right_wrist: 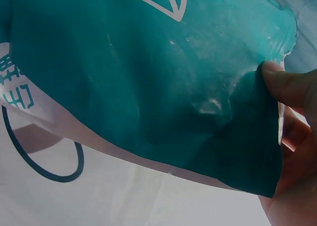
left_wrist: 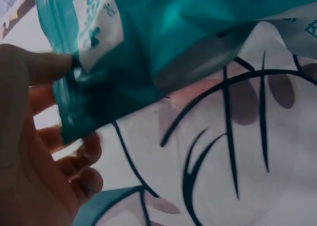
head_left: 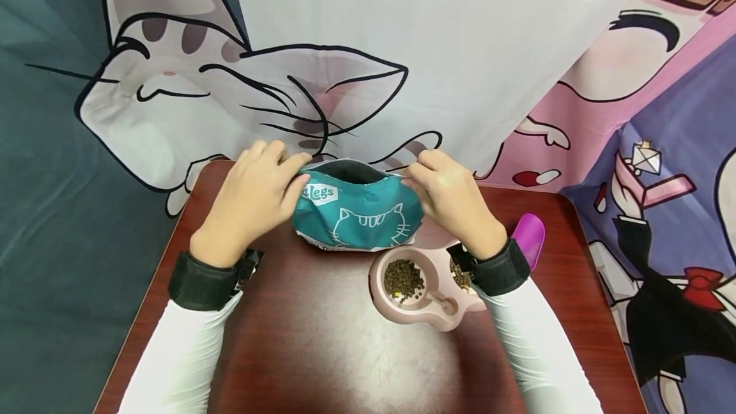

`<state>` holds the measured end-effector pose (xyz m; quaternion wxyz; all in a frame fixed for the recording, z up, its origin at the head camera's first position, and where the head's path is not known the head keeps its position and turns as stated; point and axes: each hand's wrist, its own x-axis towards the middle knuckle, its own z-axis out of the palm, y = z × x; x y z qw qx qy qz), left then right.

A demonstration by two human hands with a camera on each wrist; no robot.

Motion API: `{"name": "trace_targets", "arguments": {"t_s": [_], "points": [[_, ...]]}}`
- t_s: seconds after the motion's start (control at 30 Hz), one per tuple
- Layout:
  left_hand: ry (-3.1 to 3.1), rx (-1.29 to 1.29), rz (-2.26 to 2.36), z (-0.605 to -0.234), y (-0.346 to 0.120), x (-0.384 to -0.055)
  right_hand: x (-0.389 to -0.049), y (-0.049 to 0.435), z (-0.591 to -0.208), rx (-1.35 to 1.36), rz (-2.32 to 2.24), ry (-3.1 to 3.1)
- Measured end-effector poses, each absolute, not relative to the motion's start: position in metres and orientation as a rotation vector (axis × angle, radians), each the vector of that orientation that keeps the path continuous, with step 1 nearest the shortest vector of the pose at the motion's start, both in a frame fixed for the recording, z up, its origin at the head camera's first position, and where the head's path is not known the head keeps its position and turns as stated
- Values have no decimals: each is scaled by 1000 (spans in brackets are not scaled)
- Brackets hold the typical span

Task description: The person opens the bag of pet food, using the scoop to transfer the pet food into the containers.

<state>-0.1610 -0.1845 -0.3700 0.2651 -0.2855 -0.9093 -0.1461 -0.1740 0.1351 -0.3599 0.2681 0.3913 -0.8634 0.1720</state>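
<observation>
A teal pet food bag (head_left: 370,219) with a white cat drawing stands at the back of the table, its dark mouth gaping at the top. My left hand (head_left: 259,187) pinches the bag's left upper corner. At the opposite corner, my right hand (head_left: 451,200) grips the edge. In the left wrist view, the thumb presses on the front of the bag (left_wrist: 133,52), with fingers behind. The right wrist view shows that thumb on the teal face (right_wrist: 163,97) near its side edge. What the bag holds is hidden.
A pink double pet bowl (head_left: 376,286) sits in front of the bag; brown kibble (head_left: 402,278) lies in its left basin, and my right wrist partly covers the other. A purple scoop (head_left: 529,238) lies to the right. Behind the brown table (head_left: 322,350) hangs a cartoon cloth (head_left: 460,37).
</observation>
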Motion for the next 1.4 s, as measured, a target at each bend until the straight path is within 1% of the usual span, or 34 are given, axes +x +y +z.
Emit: {"name": "trace_targets", "arguments": {"t_s": [0.1, 0.23, 0.37, 0.5, 0.8, 1.4], "points": [[-2455, -774, -354, -366, -172, -157, -174, 135, -361, 1056, 469, -2334], [-2426, -884, -335, -361, -141, -153, -174, 136, -360, 1054, 473, -2339], [-2400, -1001, -317, -360, -106, -157, -174, 136, -361, 1052, 474, -2336], [-2388, -1007, -248, -363, -85, -164, -174, 136, -361, 1049, 482, -2334], [-2380, -1004, -321, -367, -79, -171, -175, 138, -363, 1053, 502, -2334], [-2330, -991, -499, -370, -77, -174, -175, 132, -366, 1055, 506, -2320]]}}
